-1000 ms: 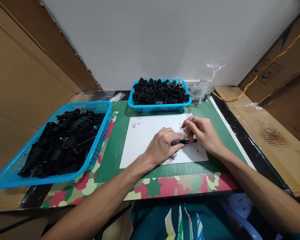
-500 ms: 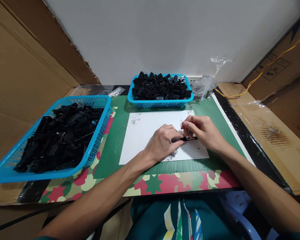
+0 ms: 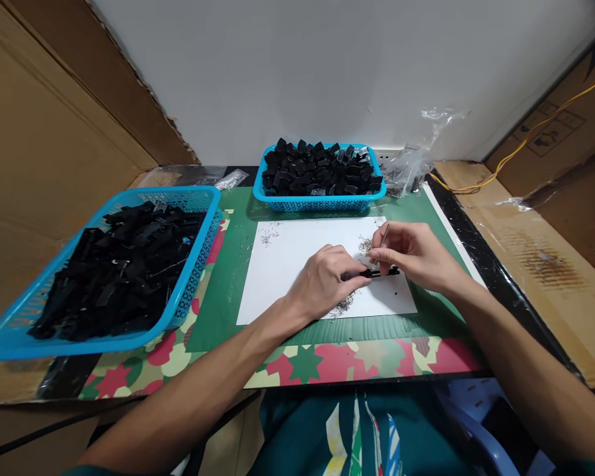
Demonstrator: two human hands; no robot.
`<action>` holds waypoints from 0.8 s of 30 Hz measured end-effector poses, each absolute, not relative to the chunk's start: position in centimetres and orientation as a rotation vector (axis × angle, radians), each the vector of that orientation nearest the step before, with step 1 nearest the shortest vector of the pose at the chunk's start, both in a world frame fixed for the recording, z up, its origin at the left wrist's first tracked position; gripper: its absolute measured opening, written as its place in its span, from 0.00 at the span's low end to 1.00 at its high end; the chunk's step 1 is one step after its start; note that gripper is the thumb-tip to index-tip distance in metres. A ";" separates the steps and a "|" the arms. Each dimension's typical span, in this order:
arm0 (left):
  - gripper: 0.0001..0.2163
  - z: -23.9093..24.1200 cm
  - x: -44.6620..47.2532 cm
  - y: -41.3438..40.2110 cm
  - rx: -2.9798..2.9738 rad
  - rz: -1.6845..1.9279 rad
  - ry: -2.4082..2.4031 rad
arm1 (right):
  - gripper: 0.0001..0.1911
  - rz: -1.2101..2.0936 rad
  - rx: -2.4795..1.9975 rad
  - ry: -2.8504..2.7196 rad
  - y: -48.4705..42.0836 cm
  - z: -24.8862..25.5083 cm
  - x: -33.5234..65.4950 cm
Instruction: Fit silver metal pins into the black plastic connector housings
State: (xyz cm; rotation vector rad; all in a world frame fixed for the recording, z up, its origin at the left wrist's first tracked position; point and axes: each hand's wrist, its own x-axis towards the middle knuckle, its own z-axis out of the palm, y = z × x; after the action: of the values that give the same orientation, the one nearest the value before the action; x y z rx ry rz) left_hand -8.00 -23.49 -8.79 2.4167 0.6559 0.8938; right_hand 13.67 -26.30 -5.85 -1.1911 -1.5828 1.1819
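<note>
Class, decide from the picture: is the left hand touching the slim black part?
Touching: the head view shows the left hand gripping the black part between thumb and forefinger.

Person: dark teal top (image 3: 287, 430), bare forearms (image 3: 218, 377).
Print (image 3: 356, 436) on the front is a row of narrow upright pointed blades: one white going yellow, one green/white, one thin red/white, one blue/white striped. Left sleeve (image 3: 104, 471) and right sleeve (image 3: 591, 467) just show at the bottom corners, same teal. Left hand (image 3: 322, 277) and right hand (image 3: 414, 254) bare, wrists too.
</note>
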 end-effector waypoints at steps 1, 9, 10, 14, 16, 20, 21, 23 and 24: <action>0.03 -8.8 -8.0 -23.5 2.417 0.888 0.657 | 0.17 1.183 -1.191 -1.590 -26.3 -5.9 13.6; 0.03 -8.6 -8.0 -23.6 2.426 0.867 0.661 | 0.17 1.171 -1.222 -1.627 -26.4 -5.8 13.4; 0.03 -8.6 -8.0 -23.6 2.429 0.868 0.665 | 0.17 1.170 -1.224 -1.626 -26.4 -5.8 13.4; 0.03 -8.8 -7.9 -23.6 2.431 0.871 0.701 | 0.16 1.118 -1.237 -1.669 -26.4 -5.9 13.3; 0.02 -8.9 -7.9 -23.6 2.435 0.879 0.706 | 0.16 1.101 -1.238 -1.682 -26.4 -5.9 13.3; 0.03 -9.2 -7.9 -23.6 2.449 0.877 0.713 | 0.16 1.057 -1.249 -1.712 -26.5 -5.9 13.2; 0.04 -9.3 -7.9 -23.6 2.444 0.876 0.725 | 0.15 1.024 -1.258 -1.726 -26.6 -5.9 13.1; 0.04 -9.3 -7.8 -23.5 2.430 0.877 0.746 | 0.15 0.952 -1.272 -1.746 -26.7 -5.8 13.0; 0.04 -9.3 -7.8 -23.5 2.423 0.877 0.750 | 0.14 0.925 -1.273 -1.751 -26.8 -5.7 12.9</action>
State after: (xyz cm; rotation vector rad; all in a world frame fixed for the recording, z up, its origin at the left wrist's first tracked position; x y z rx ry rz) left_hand -7.82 -23.53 -9.29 2.4226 0.7504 0.8773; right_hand 12.92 -26.84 -5.74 -1.2730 -1.7514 0.9252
